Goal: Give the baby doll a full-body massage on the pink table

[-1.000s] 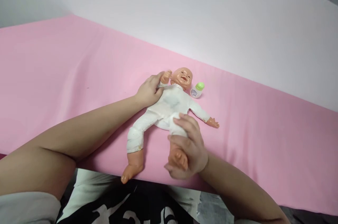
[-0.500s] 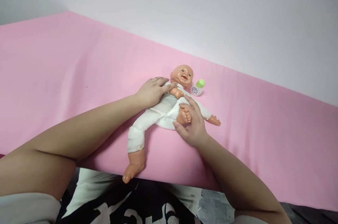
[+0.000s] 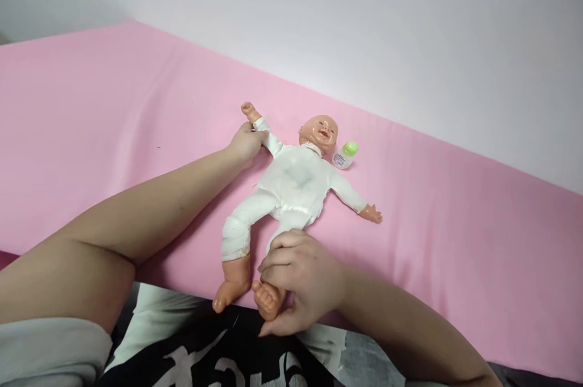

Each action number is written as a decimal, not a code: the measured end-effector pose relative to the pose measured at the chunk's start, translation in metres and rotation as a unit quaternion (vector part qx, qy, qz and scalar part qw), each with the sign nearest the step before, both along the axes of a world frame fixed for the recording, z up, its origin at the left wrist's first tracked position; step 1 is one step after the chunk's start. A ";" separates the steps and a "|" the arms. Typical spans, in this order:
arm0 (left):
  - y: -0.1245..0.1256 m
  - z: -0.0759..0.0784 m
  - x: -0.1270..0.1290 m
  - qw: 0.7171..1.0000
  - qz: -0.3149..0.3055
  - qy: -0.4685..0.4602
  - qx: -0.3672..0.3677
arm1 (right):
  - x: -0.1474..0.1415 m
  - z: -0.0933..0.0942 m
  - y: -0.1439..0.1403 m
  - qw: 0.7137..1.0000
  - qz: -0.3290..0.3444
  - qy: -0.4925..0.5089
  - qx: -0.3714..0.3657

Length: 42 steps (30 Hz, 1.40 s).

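Left hand (image 3: 246, 145) grips a white-suited plastic baby doll (image 3: 296, 177) by one arm (image 3: 273, 142); right hand (image 3: 304, 277) (below the left) clasps one leg (image 3: 292, 222)

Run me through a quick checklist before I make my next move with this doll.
1. Doll lying face up on the pink cover: ok.
2. Left hand on the doll's arm: ok, gripping it below the doll's raised fist.
3. Right hand on one leg: ok, wrapped around it near the foot.
4. Both feet well inside the cover's front edge: not ok, both reach that edge in this view.
5. Bottle clear of both hands: ok, beside the doll's head.
6. Bottle's green cap fastened tight: cannot tell; it is on, but tightness does not show.
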<state>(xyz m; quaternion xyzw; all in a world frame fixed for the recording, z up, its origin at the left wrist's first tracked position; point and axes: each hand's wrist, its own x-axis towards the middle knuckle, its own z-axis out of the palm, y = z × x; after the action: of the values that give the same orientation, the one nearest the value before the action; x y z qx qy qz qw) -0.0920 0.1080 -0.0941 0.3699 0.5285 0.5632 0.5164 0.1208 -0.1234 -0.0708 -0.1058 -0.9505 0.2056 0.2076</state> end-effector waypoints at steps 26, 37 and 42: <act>-0.037 0.008 0.010 0.723 -0.195 0.560 0.353 | 0.032 0.008 0.043 0.926 -0.323 0.107 0.160; -0.010 -0.002 0.002 0.986 -0.009 0.146 0.081 | 0.008 0.012 -0.008 0.992 -0.033 0.014 0.119; -0.003 0.002 0.001 0.999 0.012 -0.002 0.049 | -0.001 -0.005 -0.006 0.993 0.023 -0.057 0.101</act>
<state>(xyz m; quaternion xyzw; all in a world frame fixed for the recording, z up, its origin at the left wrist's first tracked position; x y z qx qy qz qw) -0.0915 0.1047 -0.0923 0.3873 0.5032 0.5952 0.4924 0.1202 -0.1298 -0.0760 -0.0742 -0.9789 0.1070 0.1575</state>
